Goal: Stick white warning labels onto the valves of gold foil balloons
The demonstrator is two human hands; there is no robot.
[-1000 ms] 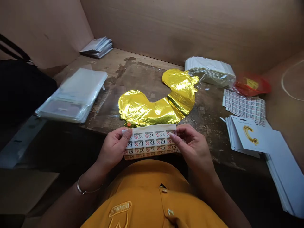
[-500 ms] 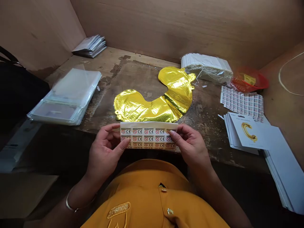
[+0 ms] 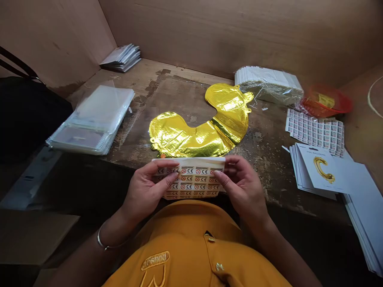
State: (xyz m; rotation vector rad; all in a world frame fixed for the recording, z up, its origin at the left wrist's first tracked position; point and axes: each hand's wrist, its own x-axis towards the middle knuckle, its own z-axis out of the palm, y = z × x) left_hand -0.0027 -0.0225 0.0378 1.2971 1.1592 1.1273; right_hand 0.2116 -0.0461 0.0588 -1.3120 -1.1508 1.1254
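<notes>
A sheet of stickers [image 3: 194,180] printed with rows of CE and red warning marks is held up at the table's front edge. My left hand [image 3: 146,187] pinches its left side, thumb in front. On the right side, my right hand [image 3: 243,185] grips the sheet between thumb and fingers. Just beyond it, a flat gold foil balloon [image 3: 197,137], curved like a letter C, lies on the worn brown table [image 3: 131,155]. The sheet's upper edge covers a bit of the balloon's near rim.
Clear plastic sleeves [image 3: 95,115] lie at left, with a stack of folded packets [image 3: 122,57] behind. At right are a wrapped white bundle [image 3: 269,81], a red basket [image 3: 341,103], more sticker sheets [image 3: 317,129], a card with a gold C [image 3: 320,163] and white cards [image 3: 365,207].
My left hand has moved inward along the sheet, thumb and forefinger now farther over it. The sheet sits slightly lower and shows more rows. The whole view has shifted a little.
</notes>
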